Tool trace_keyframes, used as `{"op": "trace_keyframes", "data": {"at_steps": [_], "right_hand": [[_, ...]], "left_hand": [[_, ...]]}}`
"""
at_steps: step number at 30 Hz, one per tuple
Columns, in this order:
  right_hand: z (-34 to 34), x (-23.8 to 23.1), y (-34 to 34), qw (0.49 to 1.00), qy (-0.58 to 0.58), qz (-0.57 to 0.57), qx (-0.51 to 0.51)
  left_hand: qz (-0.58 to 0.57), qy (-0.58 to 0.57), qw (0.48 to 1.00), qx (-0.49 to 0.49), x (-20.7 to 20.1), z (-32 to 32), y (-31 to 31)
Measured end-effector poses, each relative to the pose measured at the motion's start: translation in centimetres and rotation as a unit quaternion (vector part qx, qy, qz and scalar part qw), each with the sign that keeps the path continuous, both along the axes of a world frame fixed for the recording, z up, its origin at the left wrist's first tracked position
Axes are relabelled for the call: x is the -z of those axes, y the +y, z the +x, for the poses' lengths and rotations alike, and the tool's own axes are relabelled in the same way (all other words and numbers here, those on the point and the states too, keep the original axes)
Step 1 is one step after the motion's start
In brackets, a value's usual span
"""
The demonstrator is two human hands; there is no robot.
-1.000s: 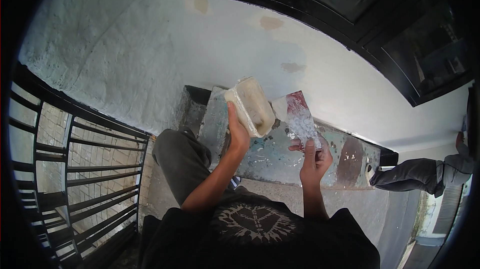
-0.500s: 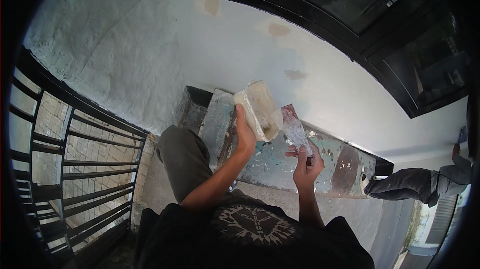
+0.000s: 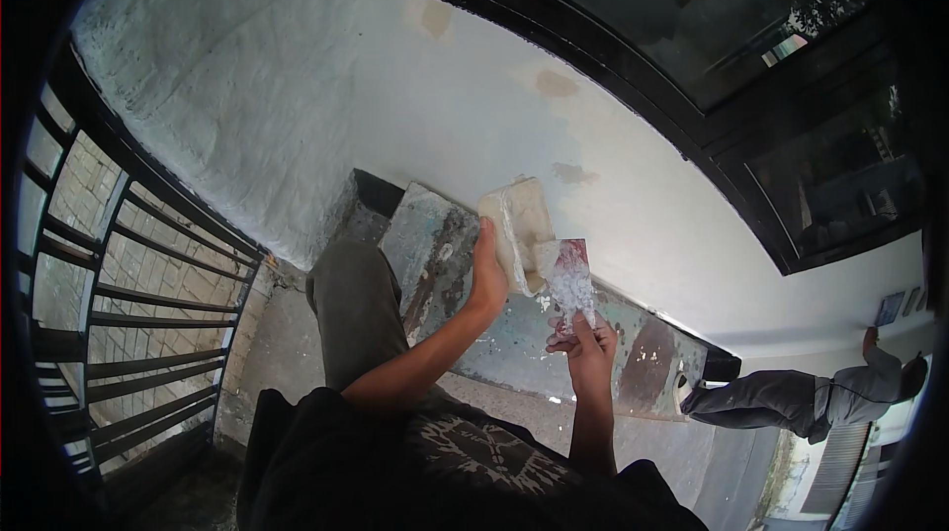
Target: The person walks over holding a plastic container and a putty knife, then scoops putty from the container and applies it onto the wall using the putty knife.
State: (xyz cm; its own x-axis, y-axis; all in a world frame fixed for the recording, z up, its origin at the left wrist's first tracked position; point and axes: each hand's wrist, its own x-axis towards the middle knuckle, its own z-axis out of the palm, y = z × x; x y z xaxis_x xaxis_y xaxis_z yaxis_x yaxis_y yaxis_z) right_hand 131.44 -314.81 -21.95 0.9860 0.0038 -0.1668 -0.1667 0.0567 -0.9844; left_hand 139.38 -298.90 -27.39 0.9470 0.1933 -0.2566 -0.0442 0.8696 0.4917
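Observation:
A cream plastic tub (image 3: 526, 220), its inside coated with pale putty, is tilted in my left hand (image 3: 486, 284), with the fingers wrapped round its near side. My right hand (image 3: 587, 345) grips a flat red putty scraper (image 3: 570, 279) between thumb and fingers. White putty smears much of the scraper's face. Its upper left edge is at the tub's rim; whether the two touch I cannot tell. Beyond the tub stands a white wall (image 3: 474, 106) with several beige and grey patches on it.
A paint-spattered ledge (image 3: 524, 348) runs along the wall's foot. Black metal railings (image 3: 163, 304) stand at the left, and a black-framed window (image 3: 633, 46) fills the upper right. Another person (image 3: 830, 398) works at the wall on the far right.
The scraper has come closer to the tub, from apart to the rim. My view has shifted, and the other person's raised arm and a board-like thing at the wall show more fully.

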Motion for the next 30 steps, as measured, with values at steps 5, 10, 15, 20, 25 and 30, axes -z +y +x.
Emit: {"op": "trace_keyframes", "data": {"at_steps": [5, 10, 15, 20, 25, 30], "right_hand": [[0.3, -0.2, 0.1, 0.985, 0.061, 0.159, 0.001], [-0.3, -1.8, 1.9, 0.992, -0.120, 0.006, 0.045], [0.1, -2.0, 1.9, 0.946, -0.117, -0.295, -0.059], [-0.3, -1.6, 1.6, 0.953, -0.161, -0.258, -0.012], [-0.2, -3.0, 1.4, 0.931, -0.094, -0.346, -0.074], [-0.5, -2.6, 1.0, 0.965, -0.163, -0.205, 0.010]], "left_hand": [[0.010, -0.009, 1.000, -0.010, -0.2, -0.2, -0.1], [0.022, 0.014, 0.999, -0.020, 0.2, -0.3, -0.1], [0.018, -0.035, 0.999, -0.024, 1.0, -0.6, 0.1], [0.014, -0.023, 0.999, -0.032, 0.7, -0.8, -0.2], [-0.003, -0.034, 0.999, -0.027, 0.6, -0.9, 0.1], [0.030, -0.032, 0.999, -0.032, -0.1, -0.9, -0.2]]}}
